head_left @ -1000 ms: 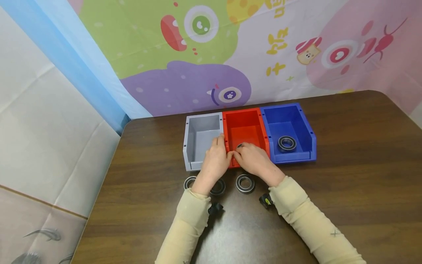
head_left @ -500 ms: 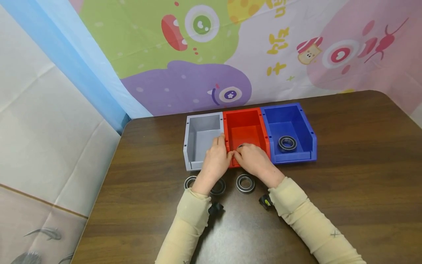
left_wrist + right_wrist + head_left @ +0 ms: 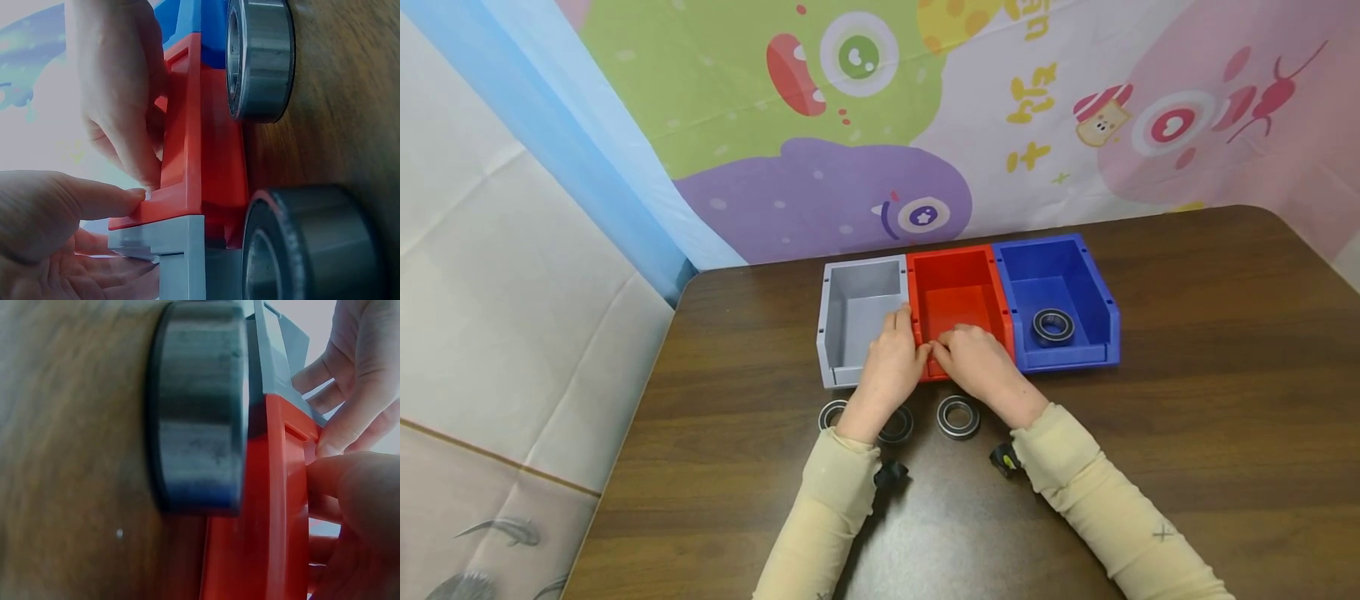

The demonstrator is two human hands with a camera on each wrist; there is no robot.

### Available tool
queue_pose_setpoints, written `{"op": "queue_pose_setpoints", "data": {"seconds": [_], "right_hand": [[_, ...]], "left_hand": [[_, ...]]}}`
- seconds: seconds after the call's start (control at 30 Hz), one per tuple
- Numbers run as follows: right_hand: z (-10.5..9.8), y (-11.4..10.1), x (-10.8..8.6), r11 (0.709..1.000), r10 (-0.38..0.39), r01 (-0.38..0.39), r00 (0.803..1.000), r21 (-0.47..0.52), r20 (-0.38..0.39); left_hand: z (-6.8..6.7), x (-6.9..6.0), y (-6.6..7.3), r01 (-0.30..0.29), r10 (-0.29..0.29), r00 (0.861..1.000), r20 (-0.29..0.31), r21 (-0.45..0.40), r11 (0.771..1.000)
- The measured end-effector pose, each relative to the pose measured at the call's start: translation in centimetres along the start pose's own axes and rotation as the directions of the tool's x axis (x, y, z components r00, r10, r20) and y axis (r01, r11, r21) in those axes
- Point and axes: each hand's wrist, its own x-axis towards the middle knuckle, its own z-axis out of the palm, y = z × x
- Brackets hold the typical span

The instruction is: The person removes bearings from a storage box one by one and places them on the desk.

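My left hand (image 3: 891, 354) grips the wall where the grey bin (image 3: 831, 317) meets the red bin (image 3: 958, 271). Its thumb lies over the red side, and its fingers reach down into the grey bin. The right hand (image 3: 981, 360) reaches into the front of the red bin with bent fingers, its thumb near the left thumb. What lies under those fingers is hidden. In the right wrist view, the thumbs meet at the corner of the red bin. A ball bearing (image 3: 1052, 315) lies in the blue bin (image 3: 1067, 357).
On the wooden table (image 3: 722, 467), in front of the bins, lie a bearing (image 3: 942, 417), another bearing (image 3: 904, 427) and a third bearing (image 3: 826, 412), the latter two partly behind the left forearm. A printed cloth (image 3: 820, 200) hangs behind the table.
A dark ring edge beside the right fingertips in the earlier head frames is now covered by the fingers. Both hands otherwise stay in place.
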Motion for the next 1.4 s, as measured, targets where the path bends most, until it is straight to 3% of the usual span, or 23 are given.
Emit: {"op": "queue_pose_setpoints", "data": {"seconds": [0.27,0.63,0.87,1.2,1.4], "right_hand": [[-0.4,0.0,-0.2,0.997,0.051,-0.048,0.998,0.06,-0.044],[-1.0,-0.1,-0.4,0.986,0.097,-0.09,0.994,0.14,-0.043],[-1.6,-0.5,-0.9,0.994,0.047,-0.036,0.993,0.102,-0.106],[-2.7,-0.5,-2.1,0.994,0.004,0.009,0.992,0.11,-0.123],[-3.2,-0.2,-3.2,0.994,-0.063,0.075,0.987,0.073,-0.149]], "left_hand": [[0.0,0.1,0.1,0.008,-0.007,1.0,0.014,-0.004,1.0],[0.1,0.0,0.1,0.013,-0.013,1.0,0.0,-0.009,1.0],[0.1,0.0,0.0,0.007,-0.007,1.0,-0.002,0.001,1.0],[0.2,0.1,-0.1,0.034,-0.034,0.999,0.027,0.018,0.999],[0.2,0.0,0.0,0.027,-0.028,0.999,0.022,0.013,1.0]]}}
